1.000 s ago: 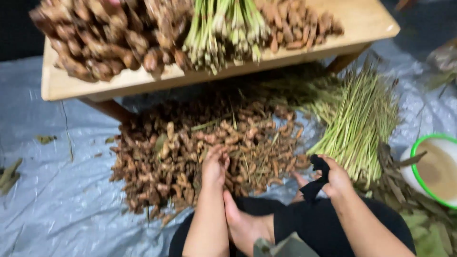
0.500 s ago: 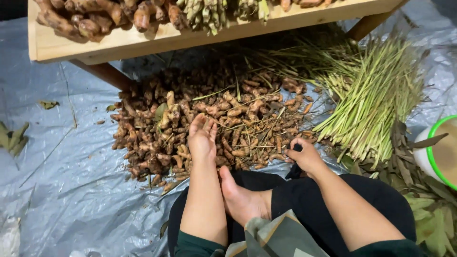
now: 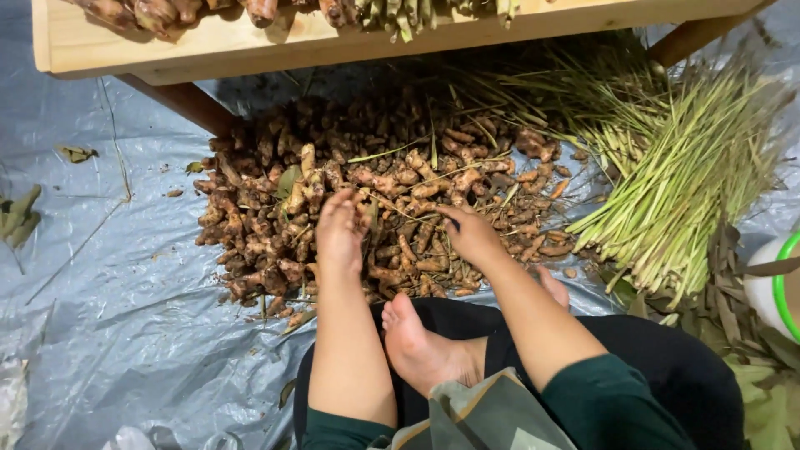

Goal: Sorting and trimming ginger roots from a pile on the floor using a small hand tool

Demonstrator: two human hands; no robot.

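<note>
Both hands have moved into the pile of brown roots (image 3: 375, 200). The left hand (image 3: 340, 229) and the right hand (image 3: 471, 233) curl down, fingers digging among roots underneath them.

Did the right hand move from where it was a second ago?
Yes. The right hand has gone from the pile's edge near the green stalks inward onto the brown roots, closer to the left hand.
</note>
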